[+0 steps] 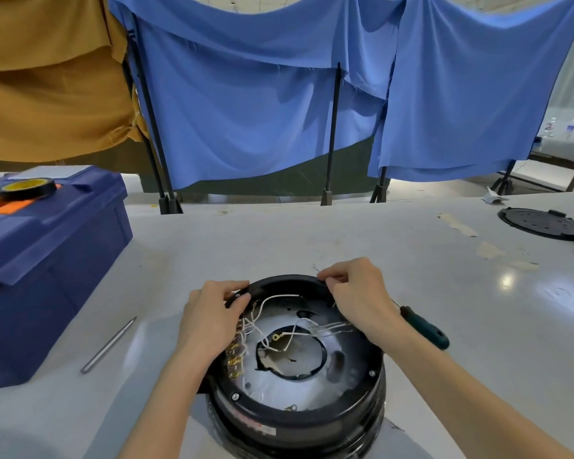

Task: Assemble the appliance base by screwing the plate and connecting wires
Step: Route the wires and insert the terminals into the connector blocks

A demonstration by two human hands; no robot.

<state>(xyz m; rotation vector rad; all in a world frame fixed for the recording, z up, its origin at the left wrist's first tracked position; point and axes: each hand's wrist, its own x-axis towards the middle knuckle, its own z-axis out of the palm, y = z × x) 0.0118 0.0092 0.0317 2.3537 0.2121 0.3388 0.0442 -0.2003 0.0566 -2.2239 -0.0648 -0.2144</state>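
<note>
Well, halfway perhaps: wires (262, 332) loose, left hand (209, 323) and right hand (358, 293) pinching the base (295, 422) rim near twelve o'clock.

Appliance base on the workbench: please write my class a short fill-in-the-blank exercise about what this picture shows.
Both the left hand and the right hand hold the far rim of the appliance base, whose casing is ___.
The green-handled screwdriver lies to the ___ of the base.
The roll of tape rests on the ___ toolbox.
Missing words: black; right; blue.
</note>
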